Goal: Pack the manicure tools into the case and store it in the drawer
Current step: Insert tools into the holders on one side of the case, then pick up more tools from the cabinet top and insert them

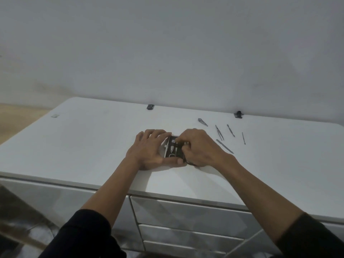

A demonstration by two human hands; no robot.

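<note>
Case (172, 148) lies open near the middle of the tabletop (93, 138), its long axis running from the front edge toward the back edge, dark inside facing up. Left hand (149, 149) clasps its left side — fingers over the far end, thumb along the near end. Right hand (199, 148) hunches over the right side, fingertips pinching something small inside. Five loose tools — clippers (202, 122), tweezers (219, 132), a file (224, 146), two thin picks (230, 130) (243, 138) — lie toward the back right, mostly angled back-to-front.
</note>
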